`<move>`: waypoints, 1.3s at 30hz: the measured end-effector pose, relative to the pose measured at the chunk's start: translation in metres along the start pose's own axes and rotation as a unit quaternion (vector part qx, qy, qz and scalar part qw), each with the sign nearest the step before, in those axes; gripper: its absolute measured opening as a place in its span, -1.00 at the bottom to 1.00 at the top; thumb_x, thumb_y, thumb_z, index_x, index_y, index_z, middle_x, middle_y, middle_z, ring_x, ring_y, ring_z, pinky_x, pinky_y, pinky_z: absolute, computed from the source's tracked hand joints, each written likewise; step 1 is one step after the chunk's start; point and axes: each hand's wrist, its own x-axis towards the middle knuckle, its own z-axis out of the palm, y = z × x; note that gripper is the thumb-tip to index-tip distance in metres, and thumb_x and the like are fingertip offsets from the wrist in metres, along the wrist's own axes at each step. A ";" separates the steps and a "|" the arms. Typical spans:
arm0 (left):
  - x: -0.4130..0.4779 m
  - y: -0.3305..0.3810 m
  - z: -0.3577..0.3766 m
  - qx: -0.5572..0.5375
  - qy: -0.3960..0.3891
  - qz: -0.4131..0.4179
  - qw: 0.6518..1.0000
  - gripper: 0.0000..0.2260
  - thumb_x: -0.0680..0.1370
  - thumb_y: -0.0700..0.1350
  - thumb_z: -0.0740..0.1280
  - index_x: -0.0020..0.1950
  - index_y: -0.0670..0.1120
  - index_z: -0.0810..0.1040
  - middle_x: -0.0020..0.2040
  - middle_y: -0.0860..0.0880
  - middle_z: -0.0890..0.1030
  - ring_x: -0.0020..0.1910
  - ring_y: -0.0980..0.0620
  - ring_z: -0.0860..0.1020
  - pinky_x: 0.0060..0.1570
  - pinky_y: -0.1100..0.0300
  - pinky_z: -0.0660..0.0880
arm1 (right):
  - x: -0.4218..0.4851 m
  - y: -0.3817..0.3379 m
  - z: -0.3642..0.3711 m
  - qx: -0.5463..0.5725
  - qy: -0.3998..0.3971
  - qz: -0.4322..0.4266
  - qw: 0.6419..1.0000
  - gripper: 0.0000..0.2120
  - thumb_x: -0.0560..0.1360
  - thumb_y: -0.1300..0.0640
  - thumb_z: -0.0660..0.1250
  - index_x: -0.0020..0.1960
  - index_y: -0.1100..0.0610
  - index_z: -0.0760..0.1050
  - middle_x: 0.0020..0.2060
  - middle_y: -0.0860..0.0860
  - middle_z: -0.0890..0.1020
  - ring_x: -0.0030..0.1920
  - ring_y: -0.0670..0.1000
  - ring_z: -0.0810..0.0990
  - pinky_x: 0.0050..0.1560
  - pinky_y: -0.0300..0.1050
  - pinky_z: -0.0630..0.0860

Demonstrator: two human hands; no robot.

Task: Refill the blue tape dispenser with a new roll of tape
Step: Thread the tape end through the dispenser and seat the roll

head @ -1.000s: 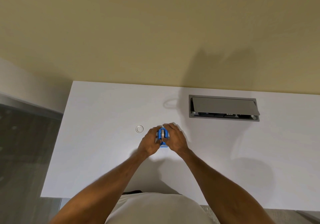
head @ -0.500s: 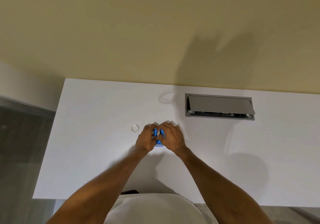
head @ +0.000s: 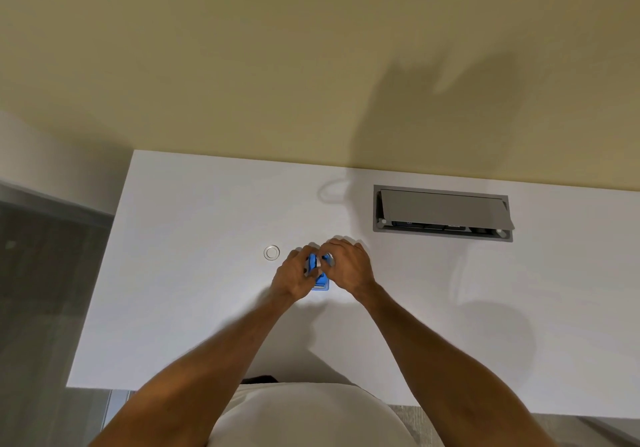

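Observation:
The blue tape dispenser (head: 319,281) stands on the white desk (head: 194,301), mostly hidden between my two hands. My left hand (head: 293,277) grips its left side. My right hand (head: 346,266) closes over its top and right side, fingertips pinching a small white piece (head: 318,263) at the slot on top; what that piece is I cannot tell. A small clear roll of tape (head: 272,252) lies flat on the desk just left of my left hand, apart from it.
A grey cable hatch (head: 442,214) with its lid ajar is set into the desk at the back right. The desk's left edge drops to a dark floor (head: 38,308). A beige wall (head: 311,66) rises behind the desk.
My hands have closed in tighter over the dispenser; my right fingers have moved onto its top, where a white piece now shows. The camera view shifted slightly.

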 end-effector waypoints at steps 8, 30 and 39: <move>0.000 0.000 0.001 0.027 0.001 -0.001 1.000 -0.64 0.71 0.02 0.26 0.49 -0.02 0.45 0.36 -0.08 0.58 0.32 -0.13 0.60 0.36 -0.05 0.55 | -0.003 0.001 0.003 -0.015 0.003 0.006 1.000 -0.62 0.67 -0.16 0.22 0.32 0.04 0.57 0.26 -0.01 0.65 0.25 -0.02 0.60 0.43 -0.14 0.44; 0.003 0.001 0.000 0.001 -0.002 -0.012 1.000 -0.63 0.68 -0.03 0.32 0.49 -0.02 0.46 0.32 -0.10 0.58 0.27 -0.16 0.62 0.35 -0.06 0.55 | 0.009 -0.001 -0.006 -0.053 0.004 -0.022 0.998 -0.68 0.67 -0.12 0.23 0.21 0.04 0.63 0.13 0.00 0.70 0.16 0.00 0.62 0.35 -0.10 0.50; -0.001 -0.002 -0.002 0.028 0.003 -0.005 1.000 -0.58 0.69 0.10 0.30 0.53 0.04 0.43 0.36 -0.04 0.55 0.29 -0.14 0.62 0.35 -0.08 0.57 | 0.012 -0.005 -0.004 -0.042 0.016 0.000 0.999 -0.72 0.67 -0.06 0.25 0.11 0.09 0.64 0.03 0.04 0.72 0.08 0.03 0.65 0.28 -0.05 0.57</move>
